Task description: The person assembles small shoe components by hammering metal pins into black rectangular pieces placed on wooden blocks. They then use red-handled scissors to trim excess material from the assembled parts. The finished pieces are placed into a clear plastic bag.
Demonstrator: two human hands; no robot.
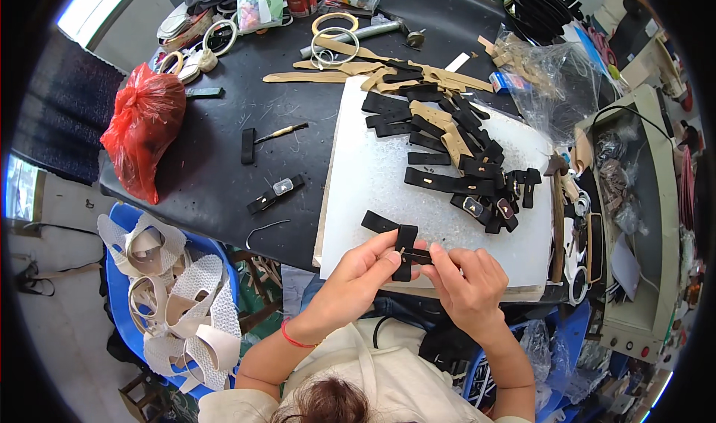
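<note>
My left hand [362, 272] pinches a pair of crossed black straps [406, 236] between thumb and fingers, just above the near edge of a white board [354, 162]. From the other side my right hand [471, 281] has thumb and fingertips closed on the short end of the crosswise strap. On the board beyond lies a heap of black straps [440, 180], some bearing small metal pieces, mixed with tan strips [441, 117]. Left of the board are a black strap with a clear-covered square piece [283, 187] and a slim tool with a wooden handle [285, 130].
A red plastic bag [145, 132] sits at the table's left edge. Below it, a blue basket [123, 315] holds cream shoe uppers [201, 292]. Tape rolls [335, 46] and a metal tube lie at the back. A metal cabinet [634, 296] stands on the right.
</note>
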